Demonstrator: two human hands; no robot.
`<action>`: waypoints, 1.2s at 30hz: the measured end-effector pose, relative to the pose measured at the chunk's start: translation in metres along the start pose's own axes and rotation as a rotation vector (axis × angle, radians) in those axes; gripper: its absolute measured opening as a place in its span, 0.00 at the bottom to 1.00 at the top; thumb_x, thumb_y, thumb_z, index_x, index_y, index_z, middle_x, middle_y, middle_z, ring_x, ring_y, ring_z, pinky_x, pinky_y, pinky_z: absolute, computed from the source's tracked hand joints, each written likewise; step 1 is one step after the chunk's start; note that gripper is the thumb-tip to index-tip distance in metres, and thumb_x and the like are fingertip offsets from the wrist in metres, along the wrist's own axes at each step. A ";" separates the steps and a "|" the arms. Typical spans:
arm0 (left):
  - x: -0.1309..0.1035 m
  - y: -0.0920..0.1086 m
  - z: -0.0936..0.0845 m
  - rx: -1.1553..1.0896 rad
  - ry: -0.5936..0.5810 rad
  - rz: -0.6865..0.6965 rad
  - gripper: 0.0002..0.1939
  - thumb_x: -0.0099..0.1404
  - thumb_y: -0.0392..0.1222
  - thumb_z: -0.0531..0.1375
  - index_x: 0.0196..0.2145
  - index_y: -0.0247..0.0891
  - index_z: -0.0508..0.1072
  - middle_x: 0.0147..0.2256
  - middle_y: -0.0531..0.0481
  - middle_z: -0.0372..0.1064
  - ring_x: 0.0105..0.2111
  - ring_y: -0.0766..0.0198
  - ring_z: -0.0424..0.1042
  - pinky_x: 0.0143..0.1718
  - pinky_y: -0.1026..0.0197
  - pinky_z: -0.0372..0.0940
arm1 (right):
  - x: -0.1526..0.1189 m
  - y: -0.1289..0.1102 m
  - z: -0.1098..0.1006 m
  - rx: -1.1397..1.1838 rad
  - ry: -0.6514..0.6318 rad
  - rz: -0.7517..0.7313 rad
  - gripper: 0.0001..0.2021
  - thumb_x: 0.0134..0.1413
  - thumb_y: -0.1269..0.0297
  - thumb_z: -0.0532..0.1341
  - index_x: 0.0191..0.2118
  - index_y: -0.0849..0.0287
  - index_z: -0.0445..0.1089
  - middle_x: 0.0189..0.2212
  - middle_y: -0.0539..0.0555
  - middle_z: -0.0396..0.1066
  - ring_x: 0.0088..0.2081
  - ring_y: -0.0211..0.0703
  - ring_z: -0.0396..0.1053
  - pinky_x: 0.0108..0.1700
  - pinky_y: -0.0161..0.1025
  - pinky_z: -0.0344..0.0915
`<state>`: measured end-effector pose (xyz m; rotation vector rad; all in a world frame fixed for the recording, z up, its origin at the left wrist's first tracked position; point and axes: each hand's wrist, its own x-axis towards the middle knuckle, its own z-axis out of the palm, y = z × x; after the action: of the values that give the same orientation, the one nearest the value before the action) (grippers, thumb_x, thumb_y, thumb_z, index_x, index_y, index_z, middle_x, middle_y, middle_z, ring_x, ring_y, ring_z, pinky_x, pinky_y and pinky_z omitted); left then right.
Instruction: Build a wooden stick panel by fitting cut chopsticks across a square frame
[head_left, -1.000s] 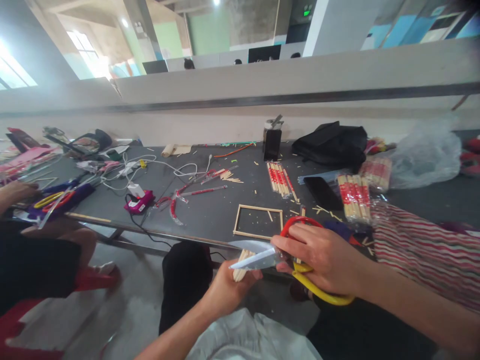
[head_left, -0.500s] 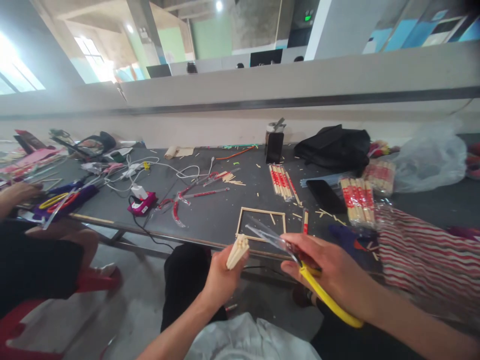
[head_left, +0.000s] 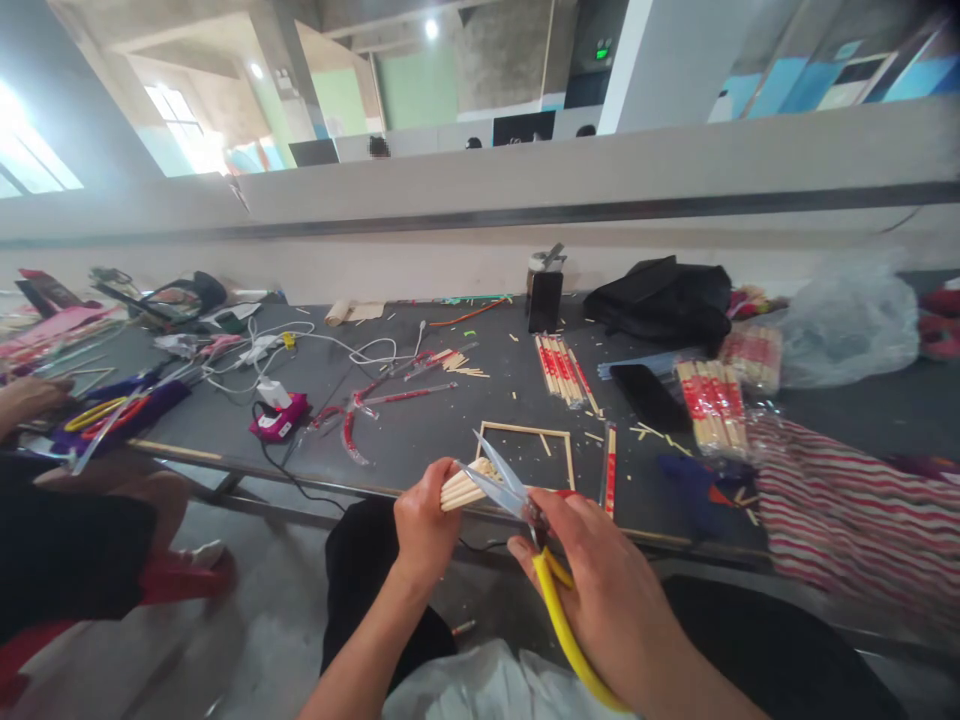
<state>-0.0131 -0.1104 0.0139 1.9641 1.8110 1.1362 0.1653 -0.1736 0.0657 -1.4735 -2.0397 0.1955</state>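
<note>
Swung left since a moment ago, the scissors [head_left: 513,492] gripped in my right hand [head_left: 600,580] hold parted blades at the stick bundle [head_left: 460,488] clenched in my left hand [head_left: 425,522], near the wooden frame [head_left: 525,429], with red-labelled sticks [head_left: 559,370] farther off.

Before you stretches a dark grey desk [head_left: 420,440]. Near its front edge lies a rectangular stick frame [head_left: 525,430], with a red-banded pack of sticks [head_left: 557,368] beyond it. To your right sit a flat black phone [head_left: 649,395], a black bag [head_left: 660,300] and a striped cloth [head_left: 847,500]; to your left you see red wrappers [head_left: 350,435], a purple power block [head_left: 281,418] and tangled white cables [head_left: 375,345].
</note>
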 end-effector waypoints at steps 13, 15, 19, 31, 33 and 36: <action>-0.001 -0.006 -0.002 0.031 0.019 0.056 0.13 0.58 0.31 0.52 0.37 0.38 0.72 0.28 0.51 0.76 0.26 0.65 0.74 0.28 0.69 0.60 | 0.006 -0.002 -0.001 0.062 -0.060 0.005 0.14 0.59 0.60 0.57 0.50 0.55 0.60 0.36 0.56 0.68 0.38 0.49 0.68 0.41 0.49 0.67; -0.002 -0.006 -0.001 0.031 0.004 0.051 0.13 0.57 0.31 0.52 0.38 0.39 0.72 0.28 0.51 0.76 0.26 0.66 0.74 0.28 0.69 0.61 | 0.006 -0.002 -0.002 0.065 -0.075 0.003 0.14 0.59 0.61 0.57 0.50 0.55 0.60 0.36 0.56 0.68 0.39 0.50 0.68 0.41 0.49 0.67; -0.003 -0.007 -0.001 0.043 -0.026 0.032 0.15 0.55 0.29 0.52 0.37 0.39 0.72 0.27 0.52 0.75 0.26 0.65 0.74 0.28 0.69 0.61 | 0.004 0.000 -0.003 0.076 -0.106 0.009 0.14 0.59 0.61 0.57 0.50 0.55 0.60 0.37 0.56 0.67 0.39 0.50 0.67 0.42 0.50 0.67; -0.008 -0.014 0.002 0.028 -0.045 0.080 0.17 0.53 0.28 0.51 0.38 0.38 0.72 0.26 0.52 0.75 0.25 0.65 0.73 0.28 0.68 0.61 | 0.007 -0.004 -0.001 0.094 -0.161 0.095 0.07 0.60 0.61 0.54 0.43 0.54 0.64 0.34 0.54 0.68 0.37 0.48 0.69 0.41 0.45 0.67; -0.008 -0.015 0.002 0.033 -0.054 0.068 0.16 0.53 0.28 0.51 0.38 0.38 0.72 0.26 0.52 0.75 0.25 0.65 0.73 0.27 0.68 0.61 | 0.005 -0.002 0.003 0.063 -0.134 0.084 0.08 0.60 0.61 0.54 0.43 0.54 0.65 0.33 0.54 0.69 0.36 0.47 0.70 0.39 0.43 0.68; -0.008 -0.018 0.001 0.060 -0.041 0.058 0.16 0.53 0.28 0.51 0.36 0.39 0.73 0.25 0.53 0.74 0.24 0.66 0.72 0.27 0.69 0.60 | 0.002 0.002 0.009 0.019 -0.099 0.059 0.09 0.59 0.64 0.54 0.44 0.53 0.65 0.33 0.54 0.70 0.35 0.47 0.71 0.39 0.42 0.67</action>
<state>-0.0250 -0.1139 -0.0011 2.0704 1.7986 1.0621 0.1616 -0.1692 0.0577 -1.5408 -2.0672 0.3170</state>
